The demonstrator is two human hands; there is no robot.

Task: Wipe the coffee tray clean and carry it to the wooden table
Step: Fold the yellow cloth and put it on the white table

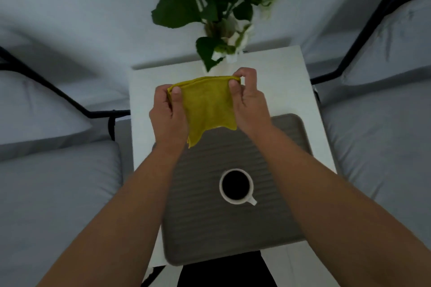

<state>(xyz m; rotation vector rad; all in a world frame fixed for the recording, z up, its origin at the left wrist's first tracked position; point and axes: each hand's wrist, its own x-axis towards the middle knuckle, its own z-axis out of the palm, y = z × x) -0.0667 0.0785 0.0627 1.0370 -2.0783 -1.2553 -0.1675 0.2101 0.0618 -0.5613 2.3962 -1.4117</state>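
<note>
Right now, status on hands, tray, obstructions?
Left hand and right hand pinch yellow cloth above tray. Full coffee cup on tray, in the way.

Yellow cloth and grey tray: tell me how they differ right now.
The yellow cloth is soft and folded, hanging in the air; the grey tray is rigid and lies flat on the white table. The cloth is pinched at its top corners by the left hand and right hand; nobody touches the tray. The tray carries a full coffee cup; the cloth carries nothing.
</note>
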